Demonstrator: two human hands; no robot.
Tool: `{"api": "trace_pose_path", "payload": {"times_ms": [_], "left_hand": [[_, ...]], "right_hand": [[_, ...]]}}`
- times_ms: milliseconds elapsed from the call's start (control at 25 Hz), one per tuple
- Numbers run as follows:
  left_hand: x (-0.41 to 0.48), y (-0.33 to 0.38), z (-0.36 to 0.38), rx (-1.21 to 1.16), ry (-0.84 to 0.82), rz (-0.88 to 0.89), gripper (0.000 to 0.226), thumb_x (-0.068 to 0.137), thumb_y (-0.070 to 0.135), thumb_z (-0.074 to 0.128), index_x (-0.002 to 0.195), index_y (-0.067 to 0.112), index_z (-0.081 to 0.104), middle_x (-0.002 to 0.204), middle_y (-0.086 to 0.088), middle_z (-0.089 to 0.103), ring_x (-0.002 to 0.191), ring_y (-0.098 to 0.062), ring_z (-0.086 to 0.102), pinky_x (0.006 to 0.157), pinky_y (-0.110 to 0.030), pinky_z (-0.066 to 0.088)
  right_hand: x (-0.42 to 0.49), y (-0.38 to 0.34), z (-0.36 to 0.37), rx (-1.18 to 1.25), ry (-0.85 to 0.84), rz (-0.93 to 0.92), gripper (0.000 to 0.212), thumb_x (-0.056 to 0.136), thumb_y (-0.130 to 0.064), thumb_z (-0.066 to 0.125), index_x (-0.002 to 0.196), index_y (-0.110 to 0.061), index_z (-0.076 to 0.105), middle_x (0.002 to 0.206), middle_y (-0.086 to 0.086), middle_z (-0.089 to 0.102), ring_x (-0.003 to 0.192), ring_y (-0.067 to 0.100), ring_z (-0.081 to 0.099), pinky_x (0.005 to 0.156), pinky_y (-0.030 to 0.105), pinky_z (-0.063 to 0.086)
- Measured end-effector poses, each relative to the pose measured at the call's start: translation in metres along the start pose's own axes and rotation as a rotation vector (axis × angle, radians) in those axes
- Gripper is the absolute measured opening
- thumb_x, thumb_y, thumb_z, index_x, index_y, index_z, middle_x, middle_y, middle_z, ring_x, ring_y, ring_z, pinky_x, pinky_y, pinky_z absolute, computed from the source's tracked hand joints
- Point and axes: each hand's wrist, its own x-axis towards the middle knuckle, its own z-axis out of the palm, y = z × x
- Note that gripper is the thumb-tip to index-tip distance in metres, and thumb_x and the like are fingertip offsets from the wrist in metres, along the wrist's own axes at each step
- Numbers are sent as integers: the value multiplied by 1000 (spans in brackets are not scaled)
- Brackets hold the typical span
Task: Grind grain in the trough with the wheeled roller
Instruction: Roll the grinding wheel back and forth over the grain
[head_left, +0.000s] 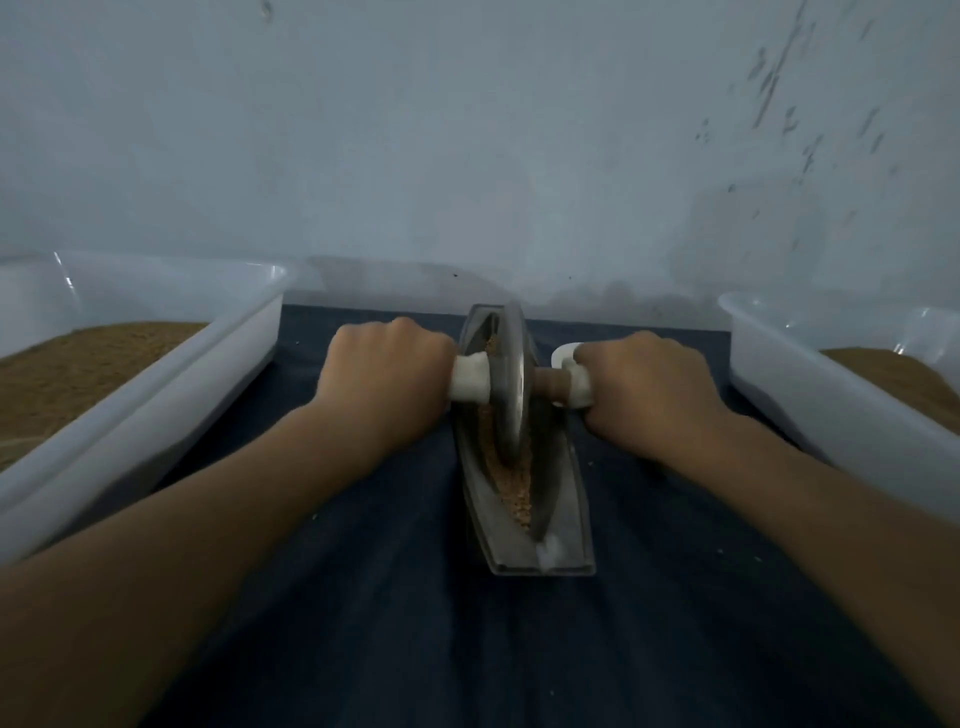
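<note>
A narrow grey metal trough (563, 525) lies lengthwise on a dark blue cloth, its near end toward me. Tan crushed grain (514, 491) fills its groove. The roller's metal wheel (511, 379) stands upright in the groove, in the trough's far half. A white-wrapped axle handle (470, 379) sticks out on each side. My left hand (387, 371) grips the left handle. My right hand (644, 382) grips the right handle, fingers curled over it. Both forearms reach forward from the bottom corners.
A white plastic tub (156, 384) with brown grain stands at the left. A second white tub (831, 395) with grain stands at the right. A pale blue wall rises just behind the trough. The dark cloth (415, 597) covers the surface between the tubs.
</note>
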Motion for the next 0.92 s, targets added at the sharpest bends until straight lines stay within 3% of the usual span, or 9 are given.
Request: {"api": "trace_pose_path", "payload": {"times_ms": [80,160,280,400,560,640,800,920], "left_hand": [[-26,-3,-14,-19,-28,43,19,80,41,62,77,32,46,62,9,29,51,-15,33,48,-28,23],[-39,-9,-20,-25,-57,72,29,78,46,63,71,35,38,60,11,30,47,-9,26,45,-25,16],[-27,-8,-4,-42,-55,13,21,80,46,62,74,34,46,62,10,32,48,-10,25,47,-26,19],[17,-5,24,-40,-14,-54,8,86,35,58,87,28,61,66,5,37,57,-19,39,55,-32,32],[64,-8,34,8,5,-61,10,85,29,58,89,23,65,65,2,36,60,-23,43,56,-33,33],[66,-6,31,34,30,-41,8,84,27,59,88,23,65,64,2,36,60,-24,47,56,-33,34],[37,1,10,40,41,-13,8,86,27,58,91,24,64,80,-2,60,74,-29,64,57,-33,35],[5,3,-8,44,5,28,8,84,28,62,86,25,54,68,3,45,59,-22,50,50,-31,28]], "right_hand": [[-26,3,-17,-72,135,-92,30,63,-38,68,65,-32,39,53,-11,32,43,4,22,43,18,15],[-35,4,-29,-76,194,-134,30,54,-41,66,62,-31,39,47,-14,21,41,-1,12,46,14,8],[-17,3,-14,-118,91,-113,26,66,-43,63,62,-31,40,51,-13,36,42,7,30,44,18,18],[33,0,14,-79,82,-24,26,76,-40,69,70,-29,47,67,-6,53,59,20,52,48,23,29],[68,4,36,33,87,91,12,80,-28,66,75,-27,55,67,-4,51,56,18,44,49,24,27],[63,5,41,57,82,115,7,83,-32,65,80,-28,60,68,-5,53,56,16,46,50,25,30],[31,1,28,83,86,93,11,84,-38,66,91,-30,63,82,-2,64,69,22,53,56,30,35],[-6,-3,13,59,107,56,11,75,-29,66,81,-30,57,69,-8,51,67,22,54,50,28,25]]}}
